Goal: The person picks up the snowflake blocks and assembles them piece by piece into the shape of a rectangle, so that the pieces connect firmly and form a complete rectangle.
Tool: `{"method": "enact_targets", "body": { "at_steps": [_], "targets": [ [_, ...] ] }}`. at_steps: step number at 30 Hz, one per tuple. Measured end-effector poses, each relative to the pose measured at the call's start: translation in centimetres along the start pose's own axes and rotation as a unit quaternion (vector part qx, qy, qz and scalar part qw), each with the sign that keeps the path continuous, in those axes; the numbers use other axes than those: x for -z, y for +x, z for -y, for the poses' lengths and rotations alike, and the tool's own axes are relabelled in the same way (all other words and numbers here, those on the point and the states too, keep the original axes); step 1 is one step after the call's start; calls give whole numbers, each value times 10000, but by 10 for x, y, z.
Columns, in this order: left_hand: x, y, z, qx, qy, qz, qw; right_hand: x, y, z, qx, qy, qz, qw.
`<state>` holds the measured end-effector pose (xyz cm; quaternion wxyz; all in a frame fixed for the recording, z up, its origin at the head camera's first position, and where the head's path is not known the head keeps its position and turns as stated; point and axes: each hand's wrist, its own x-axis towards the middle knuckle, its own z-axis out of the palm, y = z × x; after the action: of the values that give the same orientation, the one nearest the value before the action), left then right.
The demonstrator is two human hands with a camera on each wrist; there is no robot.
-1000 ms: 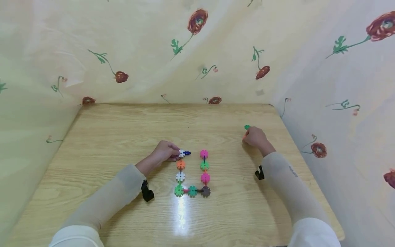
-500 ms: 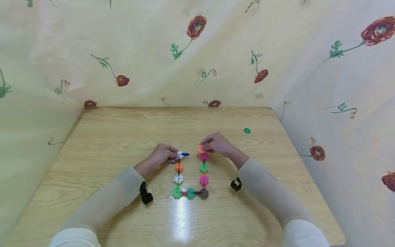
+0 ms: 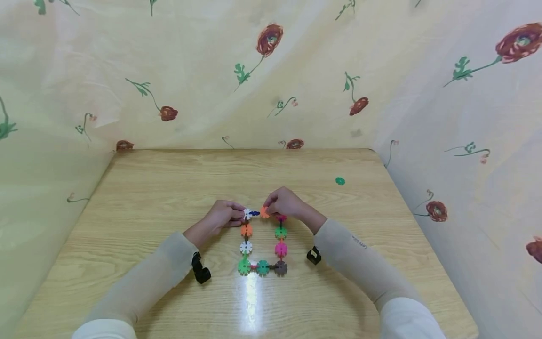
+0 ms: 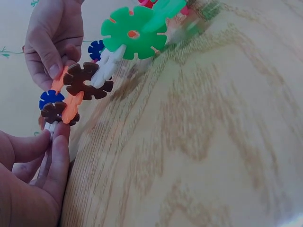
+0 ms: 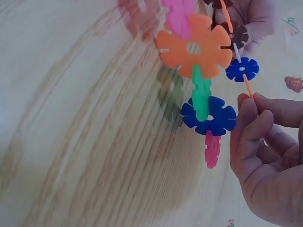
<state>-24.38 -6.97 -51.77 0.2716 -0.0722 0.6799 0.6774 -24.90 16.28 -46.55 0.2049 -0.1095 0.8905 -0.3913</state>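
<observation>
A U-shaped chain of slotted plastic discs, pushed edgewise into one another, lies on the wooden table. At its upper left end my left hand pinches a white disc, from which a blue disc sticks out to the right. My right hand pinches an orange disc between thumb and fingers. In the right wrist view the edge of that orange disc meets the blue disc. The pink disc topping the chain's right side sits just below my right hand, partly hidden.
A loose green disc lies at the back right of the table. Flower-patterned cloth hangs behind the table and along its sides. Each wrist carries a black camera, the left camera and the right camera.
My right hand has brought the orange disc leftward from beside the loose green disc, past the pink disc, to the blue one. My left hand keeps its pinch on the white disc.
</observation>
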Motion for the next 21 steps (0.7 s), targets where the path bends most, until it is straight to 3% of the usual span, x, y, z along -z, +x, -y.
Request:
{"method": "enact_targets", "body": {
  "at_steps": [10, 21],
  "targets": [
    [1, 0, 0, -37, -27, -1, 10000, -4, 3, 3, -157, 199, 41, 9997],
    [-5, 1, -5, -224, -138, -116, 9996, -2, 6, 7, 3, -108, -274, 9996]
  ]
}}
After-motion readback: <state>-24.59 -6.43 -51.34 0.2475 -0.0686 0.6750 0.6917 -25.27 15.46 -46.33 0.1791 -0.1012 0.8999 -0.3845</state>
